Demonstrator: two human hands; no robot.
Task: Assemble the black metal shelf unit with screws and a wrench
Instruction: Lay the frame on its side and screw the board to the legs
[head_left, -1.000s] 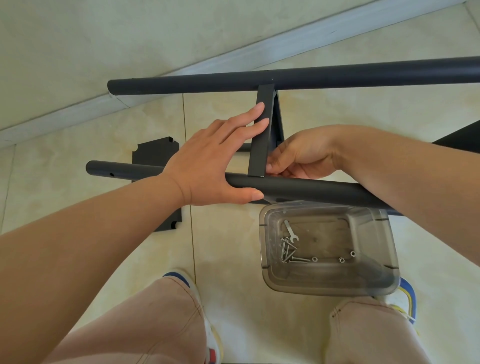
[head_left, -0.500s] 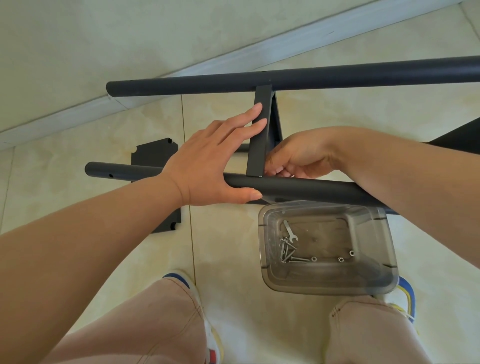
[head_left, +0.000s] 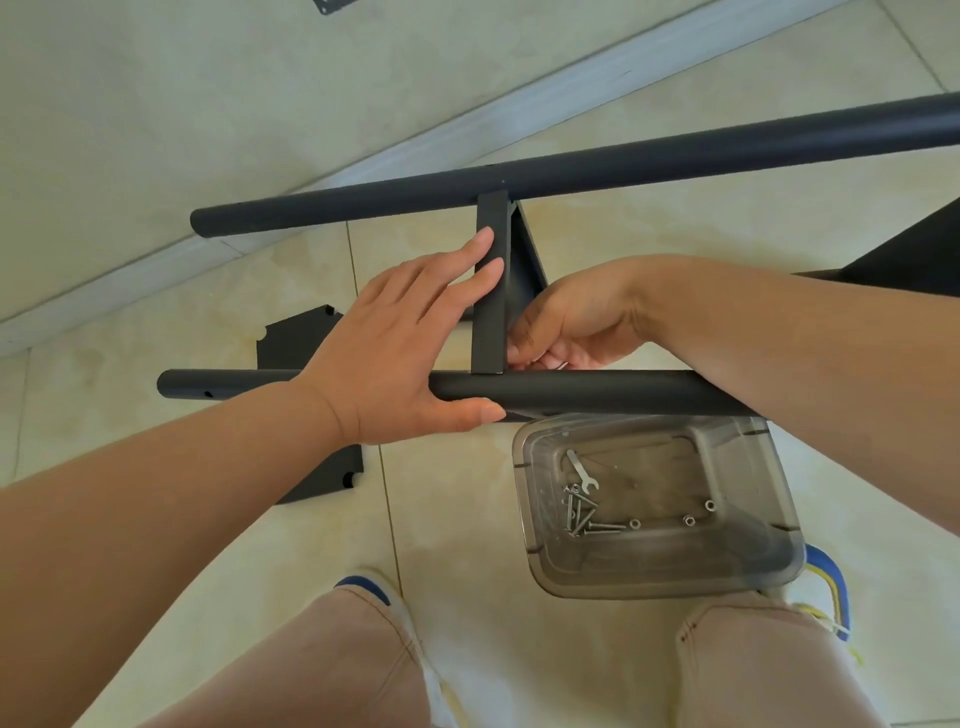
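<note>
Change: camera view has tipped up a little since a moment ago, bringing more wall and a black plate corner (head_left: 332, 6) into sight at the top edge; hands and frame sit as they did, so the joint is still being worked, not finished.
Loose panel: black panel (head_left: 296, 343) lies flat on the floor at the left, under the near tube, not yet fitted.
Left hand: left hand (head_left: 400, 343) spread open; fingers straight along the crossbar (head_left: 491, 291), thumb pressed under the near tube (head_left: 571, 392); it steadies, it does not clamp.
Frame: far tube (head_left: 571, 171) and near tube run left to right, long axes nearly parallel, the far one rising to the right; crossbar spans them, pointing away from the person.
Right hand: right hand (head_left: 571, 322) curled at the crossbar's foot, fingertips pinching something small and silvery; I cannot tell whether it is a screw or a nut.
Hardware: clear tub (head_left: 779, 561) near the right knee holds the wrench (head_left: 582, 470) and screws (head_left: 582, 514); wrench untouched, so tightening likely remains.
</note>
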